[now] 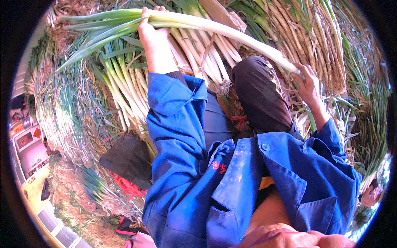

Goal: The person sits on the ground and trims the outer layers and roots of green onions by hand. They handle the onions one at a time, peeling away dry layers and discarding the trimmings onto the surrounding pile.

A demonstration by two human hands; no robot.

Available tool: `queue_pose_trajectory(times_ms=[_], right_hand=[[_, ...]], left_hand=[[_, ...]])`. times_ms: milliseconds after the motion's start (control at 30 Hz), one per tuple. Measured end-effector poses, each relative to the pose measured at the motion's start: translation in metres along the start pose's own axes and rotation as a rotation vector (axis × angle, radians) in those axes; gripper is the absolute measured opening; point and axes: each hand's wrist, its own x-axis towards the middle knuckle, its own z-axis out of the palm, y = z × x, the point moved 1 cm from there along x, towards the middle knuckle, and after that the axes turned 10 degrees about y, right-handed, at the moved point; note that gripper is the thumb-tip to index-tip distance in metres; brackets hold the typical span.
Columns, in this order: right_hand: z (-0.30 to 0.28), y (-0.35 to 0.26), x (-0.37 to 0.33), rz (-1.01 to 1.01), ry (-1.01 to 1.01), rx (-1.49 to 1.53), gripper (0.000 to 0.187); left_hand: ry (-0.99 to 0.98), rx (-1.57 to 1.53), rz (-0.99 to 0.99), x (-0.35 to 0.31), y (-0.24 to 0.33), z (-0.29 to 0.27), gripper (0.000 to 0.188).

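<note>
A long green onion (223, 29) stretches across the front of me, held up by both hands. My left hand (154, 38) is closed around it where the white stalk turns into green leaves, which fan out to the left. At the other end my right hand (307, 82) has its fingers closed on the white root end. Beneath the held stalk lie clean white onions (211, 58) with roots toward me. More white-stalked onions (120, 89) are spread below my left forearm. A pile of brownish, unpeeled onions (289, 29) lies beyond my right hand.
My bent knee (258, 91) rises between my hands. A tan board (223, 14) lies among the far onions. Heaps of onions spread at left (62, 103) and right (370, 103). Dark cloth (128, 159) and red material (126, 185) lie left of my sleeve; peeled scraps (306, 122) are below my right hand.
</note>
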Motion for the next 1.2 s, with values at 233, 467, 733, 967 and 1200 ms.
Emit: queue_pose_trajectory(times_ms=[233,467,733,967,1200], right_hand=[[-0.024,0.120,-0.068,0.362,0.254,-0.227,0.027],[-0.090,0.270,-0.133,0.423,-0.337,-0.850,0.032],[-0.012,-0.059,0.094,-0.426,-0.187,-0.127,0.062],[0.089,-0.024,0.077,-0.243,-0.604,-0.015,0.074],[0.151,-0.031,-0.006,0.337,-1.193,0.329,0.049]], left_hand=[[-0.049,-0.115,-0.079,-0.012,0.033,-0.016,0.020],[-0.016,-0.283,-0.047,-0.037,0.074,-0.021,0.023],[0.056,-0.227,-0.279,-0.031,0.088,-0.028,0.035],[0.056,-0.180,-0.333,-0.025,0.086,-0.048,0.036],[0.167,0.008,-0.221,-0.002,0.082,-0.076,0.032]])
